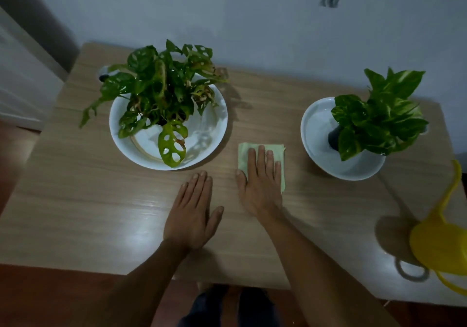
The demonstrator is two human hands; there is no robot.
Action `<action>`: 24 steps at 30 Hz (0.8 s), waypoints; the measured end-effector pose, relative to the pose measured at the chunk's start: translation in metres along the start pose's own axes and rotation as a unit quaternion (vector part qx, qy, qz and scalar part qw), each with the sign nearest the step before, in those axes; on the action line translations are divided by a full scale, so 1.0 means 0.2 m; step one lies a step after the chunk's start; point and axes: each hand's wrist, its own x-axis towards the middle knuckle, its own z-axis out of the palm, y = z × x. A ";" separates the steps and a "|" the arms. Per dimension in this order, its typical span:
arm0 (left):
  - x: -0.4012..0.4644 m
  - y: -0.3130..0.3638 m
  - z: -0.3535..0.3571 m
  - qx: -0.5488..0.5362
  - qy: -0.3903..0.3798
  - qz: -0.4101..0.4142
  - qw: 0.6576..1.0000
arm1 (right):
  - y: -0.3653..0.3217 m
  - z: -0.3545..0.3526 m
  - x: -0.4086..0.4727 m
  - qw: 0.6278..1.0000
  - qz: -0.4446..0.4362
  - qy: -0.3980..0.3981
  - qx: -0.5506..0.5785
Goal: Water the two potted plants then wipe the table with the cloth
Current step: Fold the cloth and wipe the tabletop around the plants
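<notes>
- Two hands lie flat: the right hand [260, 185] presses, fingers spread, on the pale green cloth [261, 165]; the left hand [192, 213] rests open on the wooden counter [101, 200], gripping nothing.
- The cloth sits between the two potted plants' white dishes, the monstera [161, 94] and the pothos [379, 124].
- A yellow watering can [439, 243] stands at the counter's right edge.

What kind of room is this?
Probably a home: a light wood-grain table against a plain painted wall, two leafy potted plants in white bowls, and a yellow plastic watering can.
</notes>
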 end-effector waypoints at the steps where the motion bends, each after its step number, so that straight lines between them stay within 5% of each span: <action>1: 0.00 0.00 0.00 0.007 -0.001 -0.002 1.000 | 0.01 -0.02 0.08 1.000 0.014 0.004 -0.006; 7: 0.01 0.01 0.02 0.008 0.014 -0.021 1.000 | 0.06 -0.15 0.71 1.000 0.005 -0.015 -0.010; 13: 0.02 0.01 0.02 0.022 0.007 -0.023 0.999 | -0.03 -0.23 1.09 0.992 -0.121 -0.017 -0.042; 18: 0.02 0.01 0.00 0.016 0.004 -0.025 1.000 | -0.02 -0.26 1.15 0.961 -0.256 -0.036 -0.100; 24: 0.02 0.02 -0.01 0.019 -0.006 -0.028 0.999 | -0.03 -0.20 0.87 0.973 -0.219 -0.028 -0.062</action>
